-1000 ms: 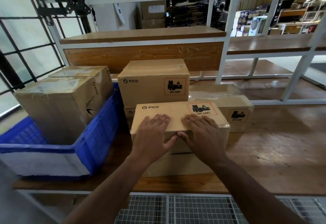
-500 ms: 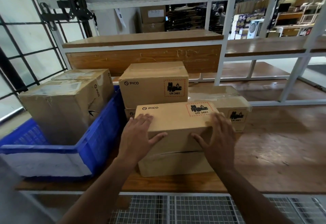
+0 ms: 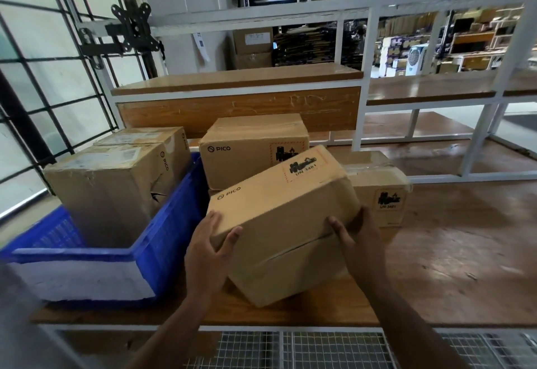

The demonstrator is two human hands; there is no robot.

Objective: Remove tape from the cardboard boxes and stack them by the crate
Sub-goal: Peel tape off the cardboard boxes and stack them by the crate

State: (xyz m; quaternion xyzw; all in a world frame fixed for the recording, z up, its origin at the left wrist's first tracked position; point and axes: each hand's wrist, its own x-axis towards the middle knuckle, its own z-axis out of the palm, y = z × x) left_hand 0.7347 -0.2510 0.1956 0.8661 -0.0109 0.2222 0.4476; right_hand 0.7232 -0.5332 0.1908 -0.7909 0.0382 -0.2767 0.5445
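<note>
While tilted, box [image 3: 279, 217] | left hand [image 3: 207, 255], right hand [image 3: 359, 241] grasping its ends

A person's left hand [image 3: 207, 248] and right hand [image 3: 359, 239] grip opposite ends of a tilted cardboard box [image 3: 286, 217] marked PICO, its lower corner near the wooden worktop [image 3: 453, 255]. Behind it stands another PICO box [image 3: 254, 148], with a taped box [image 3: 377, 188] to the right. At left, a blue crate [image 3: 171, 232] holds two more cardboard boxes [image 3: 116, 177]. A white metal shelving frame [image 3: 366, 78] rises beyond, a warehouse visible through it.
</note>
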